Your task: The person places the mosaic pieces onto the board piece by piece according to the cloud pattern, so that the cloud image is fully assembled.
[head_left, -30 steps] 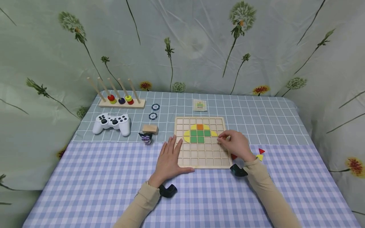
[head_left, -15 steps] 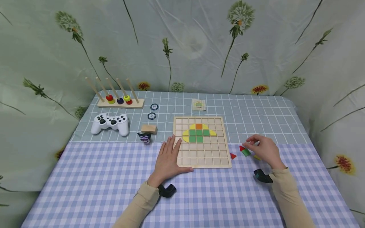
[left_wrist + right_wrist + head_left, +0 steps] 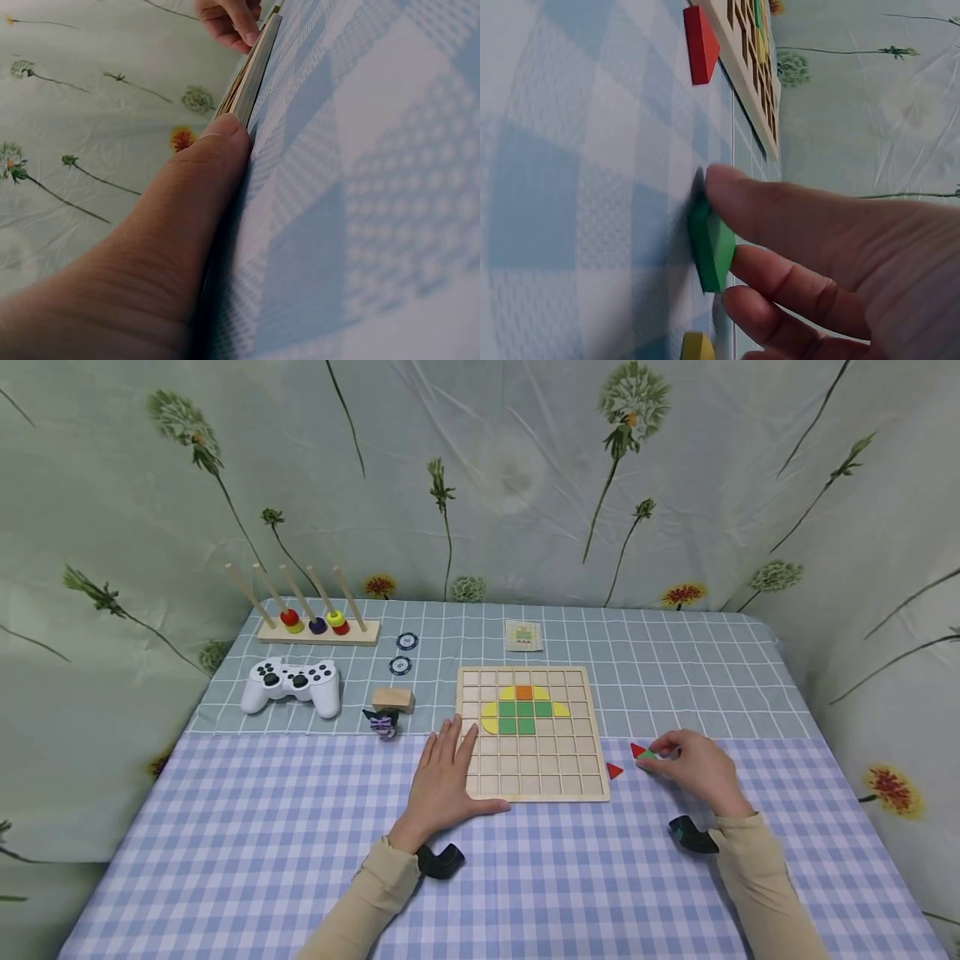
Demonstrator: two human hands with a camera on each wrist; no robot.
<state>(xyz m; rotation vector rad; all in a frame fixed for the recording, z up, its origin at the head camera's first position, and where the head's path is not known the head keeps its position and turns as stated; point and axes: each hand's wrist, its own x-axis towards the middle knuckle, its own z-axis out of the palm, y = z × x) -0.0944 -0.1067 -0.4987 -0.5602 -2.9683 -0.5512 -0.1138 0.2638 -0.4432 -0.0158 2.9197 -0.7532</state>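
In the head view a square wooden grid board (image 3: 557,766) lies on the checked cloth, with green, yellow and orange tiles (image 3: 525,708) set in its upper middle cells. My left hand (image 3: 441,781) rests spread over the board's left front corner, its thumb along the front edge. To the right of the board, my right hand (image 3: 697,770) pinches a green tile (image 3: 712,244) between thumb and fingers, close over the cloth. One red triangle tile (image 3: 637,750) is at those fingertips; another red triangle (image 3: 614,771) lies against the board's right edge.
A yellow tile (image 3: 697,346) shows below the green one in the right wrist view. Behind the board is a small pattern card (image 3: 523,636). Leftward stand a white game controller (image 3: 292,685), a pegged rack (image 3: 318,634), a wooden block (image 3: 393,699), a small figurine (image 3: 383,723) and two chips (image 3: 401,665).
My right hand has moved from the board's right side out to the loose tiles, then down onto the green tile. The left hand stays in place.
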